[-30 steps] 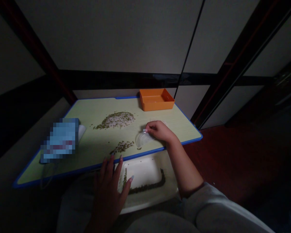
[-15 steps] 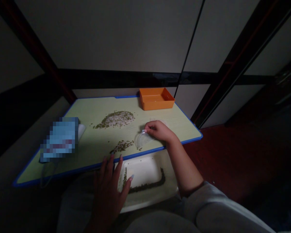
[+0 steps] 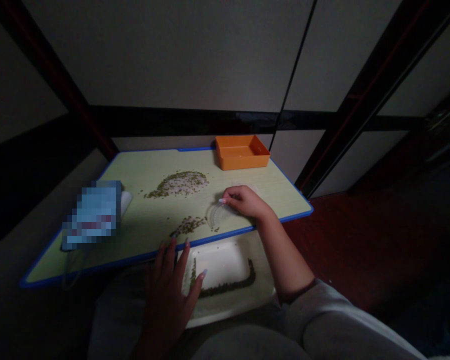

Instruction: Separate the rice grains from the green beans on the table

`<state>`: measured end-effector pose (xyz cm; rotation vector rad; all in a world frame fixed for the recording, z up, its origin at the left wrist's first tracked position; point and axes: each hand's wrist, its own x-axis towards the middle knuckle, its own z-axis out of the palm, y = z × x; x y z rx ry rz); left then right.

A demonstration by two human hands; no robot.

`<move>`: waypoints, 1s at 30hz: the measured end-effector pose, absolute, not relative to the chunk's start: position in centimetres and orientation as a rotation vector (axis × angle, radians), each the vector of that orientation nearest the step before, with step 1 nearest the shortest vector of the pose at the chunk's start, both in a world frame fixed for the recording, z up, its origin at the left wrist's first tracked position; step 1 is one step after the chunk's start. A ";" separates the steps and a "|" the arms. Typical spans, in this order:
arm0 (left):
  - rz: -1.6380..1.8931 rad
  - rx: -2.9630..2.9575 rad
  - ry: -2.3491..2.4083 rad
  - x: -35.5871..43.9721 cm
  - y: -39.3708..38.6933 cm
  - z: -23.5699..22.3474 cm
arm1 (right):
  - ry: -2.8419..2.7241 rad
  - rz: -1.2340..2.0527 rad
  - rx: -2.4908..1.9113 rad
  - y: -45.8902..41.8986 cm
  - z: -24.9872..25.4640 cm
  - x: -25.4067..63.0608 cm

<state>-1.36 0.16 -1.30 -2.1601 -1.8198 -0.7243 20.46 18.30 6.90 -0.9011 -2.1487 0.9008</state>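
Note:
My right hand (image 3: 242,201) is closed on a clear plastic protractor (image 3: 218,216), whose curved edge lies toward the left on the table. Just left of that edge is a small heap of green beans mixed with pale grains (image 3: 189,226). Farther back spreads a larger pile of the same mix (image 3: 182,184). My left hand (image 3: 170,285) has its fingers spread, the tips close to the table's front edge and the thumb over the white tray (image 3: 228,310). Green beans line the tray's near side and corners.
The pale table (image 3: 150,162) has a blue rim. An orange bin (image 3: 243,161) stands at its back right. A blurred-out blue object (image 3: 93,215) lies at the left. Cabinet panels rise behind the table, and a dark red floor shows on the right.
The protractor has shifted slightly left, nearer the small heap, with my right hand still closed on it. My left hand and the tray look unmoved.

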 end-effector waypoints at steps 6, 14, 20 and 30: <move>-0.739 -2.156 -1.814 -1.4 0.2 -1.4 | -2.147 0.881 -0.913 18.2 7.1 20.5; -0.731 -2.176 -1.871 -1.4 0.1 -1.4 | -2.123 0.903 -0.935 18.4 6.9 20.6; -0.727 -2.185 -1.896 -1.4 0.1 -1.4 | -2.118 0.816 -1.045 18.6 6.7 20.6; -0.726 -2.159 -1.831 -1.5 0.1 -1.4 | -2.116 0.838 -1.016 18.1 7.0 20.2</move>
